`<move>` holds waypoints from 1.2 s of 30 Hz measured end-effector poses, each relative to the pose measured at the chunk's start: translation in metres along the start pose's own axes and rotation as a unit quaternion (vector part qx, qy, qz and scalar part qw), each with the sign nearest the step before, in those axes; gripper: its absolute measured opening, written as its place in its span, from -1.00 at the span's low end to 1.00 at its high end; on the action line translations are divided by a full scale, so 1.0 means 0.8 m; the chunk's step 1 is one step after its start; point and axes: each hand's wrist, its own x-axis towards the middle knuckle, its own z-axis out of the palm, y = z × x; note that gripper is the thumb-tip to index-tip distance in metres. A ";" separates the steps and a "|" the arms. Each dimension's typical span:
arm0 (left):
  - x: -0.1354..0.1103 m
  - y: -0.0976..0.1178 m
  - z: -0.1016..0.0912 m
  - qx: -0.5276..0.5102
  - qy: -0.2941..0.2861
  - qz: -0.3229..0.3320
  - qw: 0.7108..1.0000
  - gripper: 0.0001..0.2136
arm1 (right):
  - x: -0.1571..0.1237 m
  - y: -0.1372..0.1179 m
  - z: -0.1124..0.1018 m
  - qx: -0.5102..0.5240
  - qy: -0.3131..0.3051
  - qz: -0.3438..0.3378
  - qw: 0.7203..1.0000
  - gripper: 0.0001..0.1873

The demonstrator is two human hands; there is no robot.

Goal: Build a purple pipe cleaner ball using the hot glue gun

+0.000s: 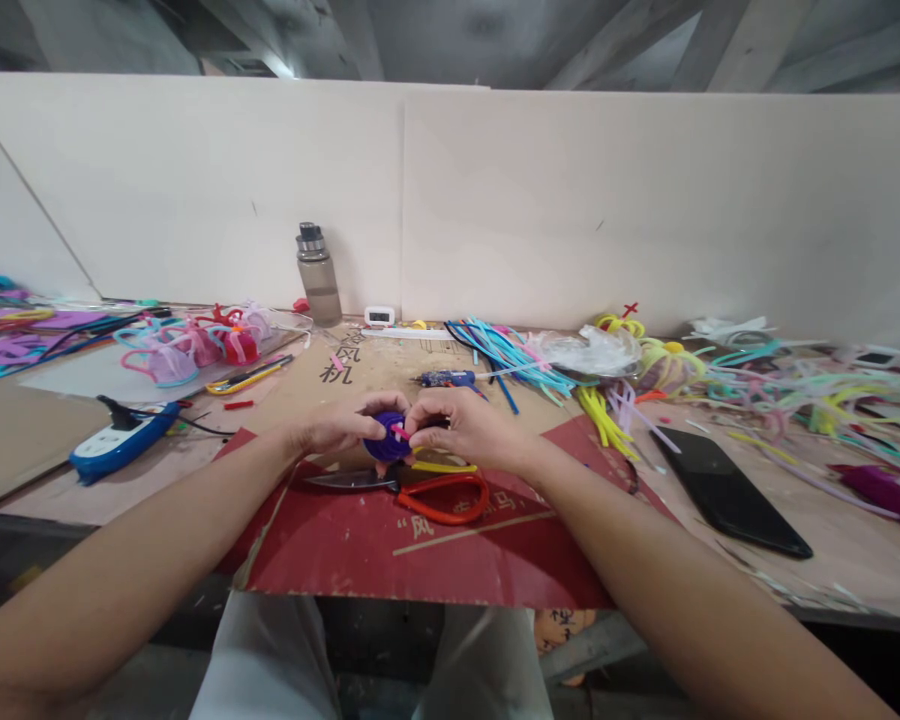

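Both hands meet over the red cardboard sheet (345, 550) at the table's near edge. My left hand (341, 425) is closed around a small purple coiled ball (385, 438) made of fuzzy wire. My right hand (461, 425) pinches a short pink piece (400, 432) against the ball's front. Just below the hands lie scissors with orange-red handles (450, 497), blades pointing left, and a yellow strip (442, 466).
A blue glue gun (450, 379) lies behind the hands. A blue-white power strip (124, 437) sits left, a black phone (727, 490) right. Piles of coloured fuzzy wires (757, 385) cover the right side, pink and blue shapes (187, 345) the left. A bottle (318, 275) stands by the wall.
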 end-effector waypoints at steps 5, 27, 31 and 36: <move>0.000 0.001 0.000 0.005 -0.002 0.006 1.000 -0.70 | 0.000 -0.001 0.000 0.000 0.001 0.005 1.000 -0.97; -0.001 0.000 -0.001 0.007 -0.003 -0.007 1.000 -0.70 | 0.000 0.003 -0.001 -0.005 0.000 -0.002 1.000 -0.97; -0.001 0.001 0.000 -0.001 -0.007 -0.003 1.000 -0.70 | 0.001 0.006 -0.001 -0.002 -0.001 -0.005 1.000 -0.96; -0.001 0.001 0.000 -0.023 -0.017 0.002 1.000 -0.68 | 0.000 0.011 -0.002 -0.008 0.003 -0.018 1.000 -0.93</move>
